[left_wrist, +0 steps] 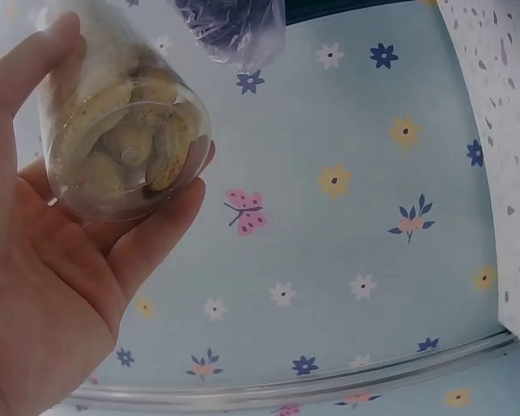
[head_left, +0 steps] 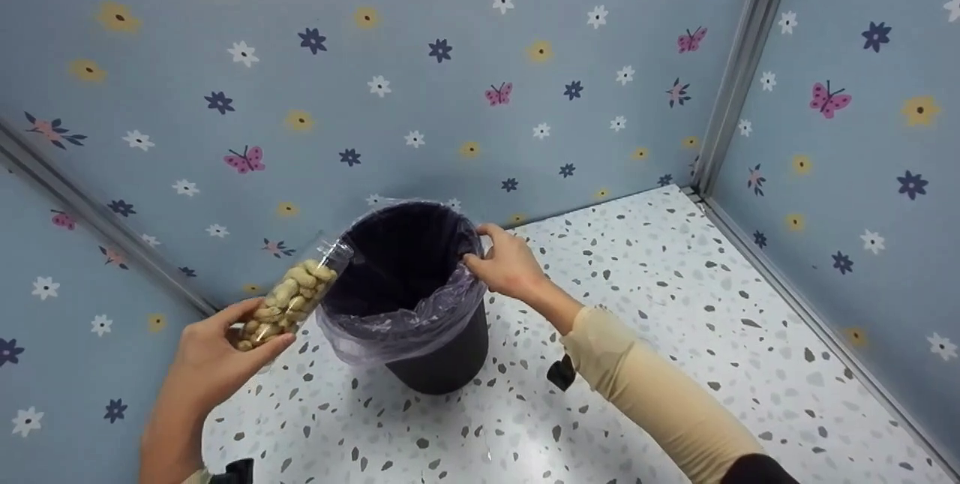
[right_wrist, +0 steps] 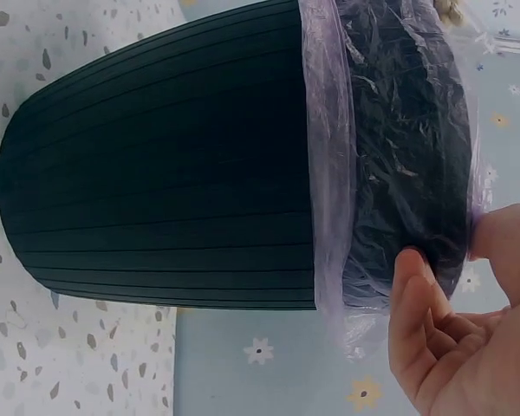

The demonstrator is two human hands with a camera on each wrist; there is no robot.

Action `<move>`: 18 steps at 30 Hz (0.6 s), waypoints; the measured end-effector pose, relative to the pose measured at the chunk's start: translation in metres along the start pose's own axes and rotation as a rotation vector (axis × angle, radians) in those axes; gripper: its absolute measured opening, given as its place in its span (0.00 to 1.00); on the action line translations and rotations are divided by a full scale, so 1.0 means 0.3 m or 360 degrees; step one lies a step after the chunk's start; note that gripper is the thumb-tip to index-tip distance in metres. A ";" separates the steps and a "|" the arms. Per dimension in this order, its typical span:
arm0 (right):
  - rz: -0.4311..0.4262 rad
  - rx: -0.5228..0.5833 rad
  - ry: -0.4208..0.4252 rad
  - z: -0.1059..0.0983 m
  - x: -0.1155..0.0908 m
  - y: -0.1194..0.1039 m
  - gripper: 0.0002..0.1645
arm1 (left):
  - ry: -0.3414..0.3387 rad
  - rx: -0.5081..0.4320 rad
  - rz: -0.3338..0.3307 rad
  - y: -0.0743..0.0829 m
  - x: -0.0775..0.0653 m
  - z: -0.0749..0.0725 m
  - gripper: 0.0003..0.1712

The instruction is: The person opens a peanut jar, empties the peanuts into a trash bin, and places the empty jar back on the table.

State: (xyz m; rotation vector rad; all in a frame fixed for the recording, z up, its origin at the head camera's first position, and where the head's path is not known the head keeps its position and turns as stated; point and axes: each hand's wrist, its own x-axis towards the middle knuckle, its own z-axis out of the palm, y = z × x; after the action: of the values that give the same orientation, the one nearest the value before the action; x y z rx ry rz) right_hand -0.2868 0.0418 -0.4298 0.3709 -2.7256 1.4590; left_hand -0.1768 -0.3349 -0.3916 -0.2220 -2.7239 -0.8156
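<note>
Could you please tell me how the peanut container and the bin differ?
The container is clear, showing peanuts inside; the bin is dark. The container is much smaller than the bin. The container is held tilted, while the bin stands upright on the speckled surface. Both are rounded.

Between the left hand (head_left: 214, 356) and the right hand (head_left: 514, 268), the bottom inside the dark bin (head_left: 444, 364) is swallowed by shadow, and the bin's upper outer wall is veiled by folds of liner (head_left: 356, 345). The near end of the clear container (head_left: 295, 296) is partly masked by the left hand; from that wrist, its far end is cropped by the top edge, and the peanuts (left_wrist: 126, 143) are blurred behind the base. Only a scrap of it is caught beyond the right hand in that wrist's view. The dark object (head_left: 560, 374) beside the right wrist cannot be identified, and the right sleeve (head_left: 664, 390) is cropped by the bottom edge
</note>
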 end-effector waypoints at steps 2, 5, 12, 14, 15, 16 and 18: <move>-0.0003 0.0011 -0.0006 0.001 0.000 0.005 0.31 | -0.0042 0.0134 0.0053 0.006 0.032 -0.013 0.36; 0.0006 0.0016 -0.0020 0.004 -0.001 0.012 0.31 | -0.0134 0.0325 0.0119 0.027 0.076 -0.040 0.40; -0.0002 0.0089 -0.0011 0.007 -0.001 0.015 0.32 | -0.0264 0.0650 0.0281 0.105 0.163 -0.106 0.39; -0.0013 0.0103 -0.0009 0.010 0.002 0.014 0.32 | -0.0298 0.0737 0.0319 0.116 0.176 -0.111 0.38; -0.0016 0.0105 -0.0010 0.012 0.003 0.013 0.32 | -0.0315 0.0767 0.0338 0.119 0.179 -0.113 0.38; -0.0012 0.0110 -0.0012 0.014 0.002 0.014 0.32 | -0.0325 0.0791 0.0355 0.121 0.183 -0.115 0.38; -0.0012 0.0116 -0.0020 0.020 0.003 0.015 0.32 | -0.0308 0.0827 0.0375 0.125 0.187 -0.122 0.38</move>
State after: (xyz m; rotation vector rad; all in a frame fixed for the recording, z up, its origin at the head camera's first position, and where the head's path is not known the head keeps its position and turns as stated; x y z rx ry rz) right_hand -0.2881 0.0392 -0.4367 0.3938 -2.6832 1.5627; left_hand -0.2129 -0.3205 -0.3255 -0.5123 -2.8955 -0.0123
